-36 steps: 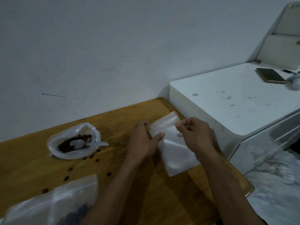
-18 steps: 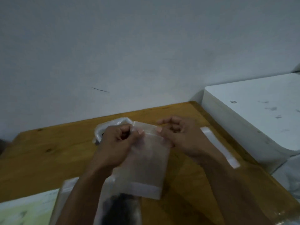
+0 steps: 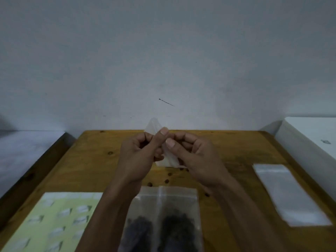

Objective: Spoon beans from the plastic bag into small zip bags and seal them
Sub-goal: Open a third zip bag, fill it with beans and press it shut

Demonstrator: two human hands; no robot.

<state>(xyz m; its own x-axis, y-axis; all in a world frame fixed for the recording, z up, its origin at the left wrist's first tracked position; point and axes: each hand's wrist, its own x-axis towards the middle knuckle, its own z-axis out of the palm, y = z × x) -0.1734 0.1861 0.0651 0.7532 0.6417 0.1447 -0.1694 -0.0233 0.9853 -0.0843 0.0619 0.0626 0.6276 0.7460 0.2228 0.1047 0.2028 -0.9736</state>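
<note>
My left hand [image 3: 141,153] and my right hand [image 3: 195,157] are raised together over the middle of the wooden table [image 3: 94,160]. Both pinch one small clear zip bag [image 3: 169,158] between thumb and curled fingers; its top corner sticks up behind my left thumb. The bag looks empty. Two filled zip bags [image 3: 163,219] holding dark beans lie side by side on the table near me, between my forearms. Several loose beans [image 3: 166,180] dot the wood under my hands. My hands hide the plastic bag of beans and the spoon.
A stack of empty clear zip bags [image 3: 289,193] lies at the right of the table. A pale green printed sheet [image 3: 54,222] lies at the near left. A white cabinet top [image 3: 312,135] stands to the right, a grey wall behind.
The view has swung left. My hands took one zip bag off the stack, lifted it and brought it to the table's middle, and it is now turned edge-on between my thumbs.
</note>
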